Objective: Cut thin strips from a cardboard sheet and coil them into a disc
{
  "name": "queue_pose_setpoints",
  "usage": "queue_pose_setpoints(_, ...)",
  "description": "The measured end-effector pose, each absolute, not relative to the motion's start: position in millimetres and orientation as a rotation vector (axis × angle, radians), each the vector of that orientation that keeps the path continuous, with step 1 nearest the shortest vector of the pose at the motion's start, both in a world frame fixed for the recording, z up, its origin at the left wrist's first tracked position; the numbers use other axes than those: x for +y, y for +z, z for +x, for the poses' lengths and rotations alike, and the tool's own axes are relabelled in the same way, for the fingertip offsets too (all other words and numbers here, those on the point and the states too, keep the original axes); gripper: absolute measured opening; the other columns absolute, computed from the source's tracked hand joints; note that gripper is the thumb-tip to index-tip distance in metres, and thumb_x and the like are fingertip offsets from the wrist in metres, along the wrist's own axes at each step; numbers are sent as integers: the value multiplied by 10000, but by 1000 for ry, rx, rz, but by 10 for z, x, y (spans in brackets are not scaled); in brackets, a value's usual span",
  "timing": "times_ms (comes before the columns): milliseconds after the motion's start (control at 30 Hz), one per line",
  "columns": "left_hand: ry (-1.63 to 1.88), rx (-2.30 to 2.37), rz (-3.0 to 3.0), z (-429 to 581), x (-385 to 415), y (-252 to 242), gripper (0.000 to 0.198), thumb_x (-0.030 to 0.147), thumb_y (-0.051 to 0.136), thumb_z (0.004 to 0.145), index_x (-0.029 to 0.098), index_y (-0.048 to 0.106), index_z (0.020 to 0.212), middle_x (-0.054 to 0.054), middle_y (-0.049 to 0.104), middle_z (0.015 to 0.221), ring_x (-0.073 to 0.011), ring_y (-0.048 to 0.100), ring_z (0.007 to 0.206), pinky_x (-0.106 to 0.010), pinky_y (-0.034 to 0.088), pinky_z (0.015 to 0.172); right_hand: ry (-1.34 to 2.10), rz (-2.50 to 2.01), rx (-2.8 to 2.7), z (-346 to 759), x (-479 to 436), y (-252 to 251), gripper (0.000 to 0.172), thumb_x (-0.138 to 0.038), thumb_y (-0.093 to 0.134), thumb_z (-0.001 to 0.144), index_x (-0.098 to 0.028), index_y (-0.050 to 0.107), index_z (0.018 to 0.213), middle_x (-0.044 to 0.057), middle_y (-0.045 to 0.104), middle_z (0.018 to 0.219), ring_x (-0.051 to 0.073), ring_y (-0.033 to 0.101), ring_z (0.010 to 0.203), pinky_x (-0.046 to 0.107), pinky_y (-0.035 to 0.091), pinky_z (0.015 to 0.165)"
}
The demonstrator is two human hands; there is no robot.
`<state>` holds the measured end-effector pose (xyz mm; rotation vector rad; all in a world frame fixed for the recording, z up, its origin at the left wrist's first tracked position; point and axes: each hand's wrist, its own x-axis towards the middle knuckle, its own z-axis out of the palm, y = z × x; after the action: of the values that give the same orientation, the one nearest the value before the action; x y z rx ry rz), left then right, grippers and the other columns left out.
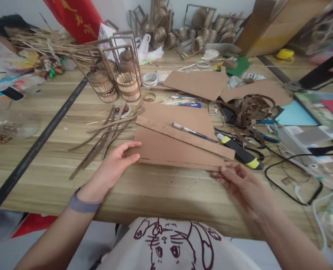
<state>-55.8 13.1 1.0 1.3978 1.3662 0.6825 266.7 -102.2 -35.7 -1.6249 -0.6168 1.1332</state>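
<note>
A: Status on the flat brown cardboard sheet [166, 149]?
B: Lay near centre on the pale wood-grain table [172, 191], between both hands. Dark thin line [180, 163] ran along its near edge.
A: Grip?
B: Right hand [247, 189] pinched the near right corner, thumb on top, fingers curled in close. Left hand [112, 167] sat at the near left corner: thumb and index well apart, tips at the sheet's edge, no pinch visible. Couldn't tell what its other fingers did.
A: What did good handling call for?
B: My read: light pinch, both corners level, so the board didn't crease off the line. Left thumb needed to close for even support.
A: Loose stuff on top?
B: Narrow brown cardboard strip [155, 126] lay slantwise across it, slim clear-and-black pen [196, 132] along the strip's far edge. Any tilt risked sliding both. Black-and-yellow utility knife [241, 152] lay just right; best given clearance.
</note>
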Motion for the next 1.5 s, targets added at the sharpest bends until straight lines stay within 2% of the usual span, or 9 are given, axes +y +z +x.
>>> queue_pose_setpoints(233, 532, 1262, 1257, -536, 39, -28, 405, 336, 737, 735, 270, 707, 1134, -13, 745, 927, -213, 709, 861, -394, 545, 905, 1224, -1449, -566, 2614, -986, -463, 272, -341, 845, 664, -253, 666, 848, -39, 702, 745, 159, 737, 763, 315, 624, 789)
queue_pose_setpoints(533, 599, 1287, 1445, -545, -3, -74, 523, 317, 701, 793, 278, 617, 1307, -23, 607, 1398, -262, 614, 1202, -419, 495, 1039, 1265, -1438, -499, 2620, -908, -482, 509, -275, 858, 602, -291, 727, 1094, -52, 725, 723, 121, 712, 690, 318, 613, 841)
queue_pose_setpoints(700, 616, 1400, 1759, -591, -27, -107, 713, 421, 643, 867, 237, 385, 1505, -71, 457, 1537, -275, 572, 1274, -370, 537, 969, 983, -1690, -938, 2613, -916, -423, 744, -425, 724, 763, -303, 467, 1451, 25, 740, 1020, 187, 712, 781, 366, 599, 747)
queue_pose_setpoints(800, 592, 1467, 2115, -635, -19, -168, 615, 436, 570, 932, 229, 409, 1487, -89, 587, 1422, -264, 656, 1138, -347, 561, 861, 603, -1989, -1315, 2691, -926, -377, 675, -477, 599, 861, -231, 455, 1474, 52, 746, 923, 213, 679, 714, 325, 535, 606)
queue_pose_setpoints(900, 541, 1488, 2633, -685, -8, -198, 493, 392, 511, 981, 180, 490, 1426, -99, 754, 1080, -238, 708, 896, -315, 528, 723, 11, -2071, -1728, 2820, -928, -365, 509, -427, 492, 937, -207, 564, 1389, 67, 730, 825, 217, 639, 663, 312, 457, 583)
queue_pose_setpoints(1033, 388, 1485, 3178, -726, -35, -152, 384, 315, 502, 993, 185, 593, 1343, -22, 665, 609, -197, 621, 584, -294, 377, 523, -621, -1949, -2123, 2923, -923, -362, 410, -295, 446, 985, -195, 591, 1355, 57, 643, 684, 219, 577, 651, 323, 376, 605)
queue_pose_setpoints(1167, 298, 1389, 3396, -736, -104, -130, 358, 276, 488, 995, 171, 637, 1303, -6, 572, 539, -191, 584, 554, -304, 332, 495, -896, -1864, -2168, 2902, -930, -393, 354, -231, 495, 957, -196, 620, 1286, 81, 650, 813, 220, 546, 702, 334, 341, 625)
queue_pose_setpoints(1300, 37, 1294, 3463, -763, -157, -180, 382, 173, 497, 965, 138, 619, 1326, -12, 558, 533, -190, 566, 533, -295, 340, 488, -1008, -1730, -2324, 2914, -941, -473, 342, -208, 510, 945, -152, 597, 1271, 41, 620, 734, 200, 525, 660, 328, 342, 630)
queue_pose_setpoints(1500, -540, 1019, 3415, -800, -150, -284, 723, -146, 414, 752, 63, 479, 1441, -41, 612, 559, -204, 612, 576, -278, 411, 516, -993, -1631, -2685, 2925, -929, -411, 369, -79, 424, 919, -28, 567, 1256, 62, 632, 729, 214, 563, 696, 325, 371, 651)
